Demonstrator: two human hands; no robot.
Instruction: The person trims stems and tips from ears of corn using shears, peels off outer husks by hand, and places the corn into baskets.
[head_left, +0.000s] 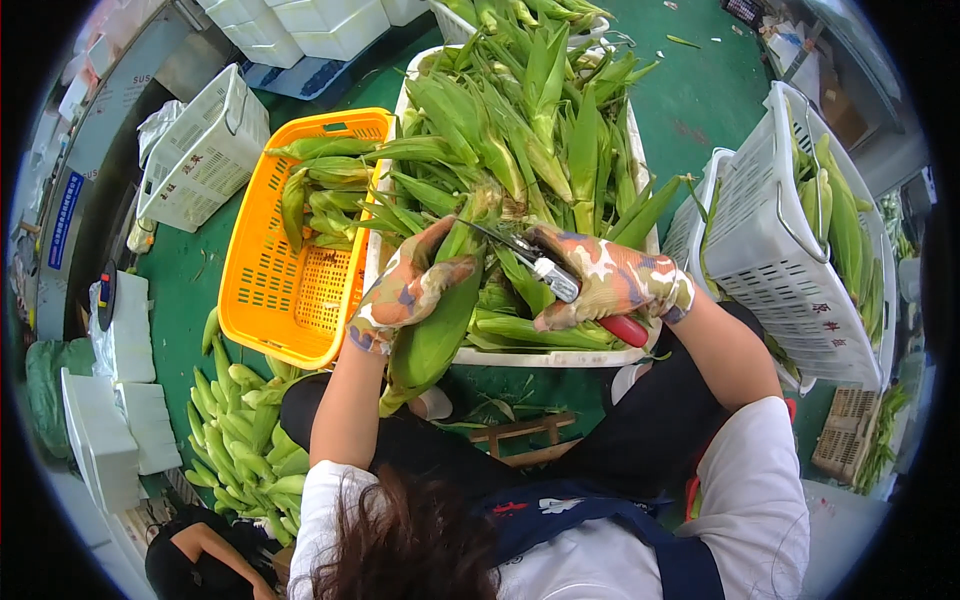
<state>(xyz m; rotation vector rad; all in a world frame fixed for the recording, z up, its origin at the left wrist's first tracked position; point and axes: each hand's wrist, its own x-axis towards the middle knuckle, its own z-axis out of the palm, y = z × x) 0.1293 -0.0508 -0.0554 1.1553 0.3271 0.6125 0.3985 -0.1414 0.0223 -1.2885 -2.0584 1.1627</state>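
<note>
My left hand (411, 289), in a camouflage-patterned glove, grips a green corn ear in its husk (441, 334). The ear slants, with its far end showing brownish silk. My right hand (619, 270), gloved alike, holds pruning shears (553, 277) with a red handle. Their blades reach towards the far end of the ear; whether they touch it I cannot tell. Beneath both hands stands a white plastic crate (540, 358) heaped with unshucked corn (525, 127) and loose husk leaves.
To the left, a yellow plastic basket (255, 300) holds several corn ears (330, 199). Corn is piled on the floor (240, 435), near another person (202, 555). White crates (795, 247) with corn stand at right. Further left are a white crate (206, 150) and foam boxes (105, 442).
</note>
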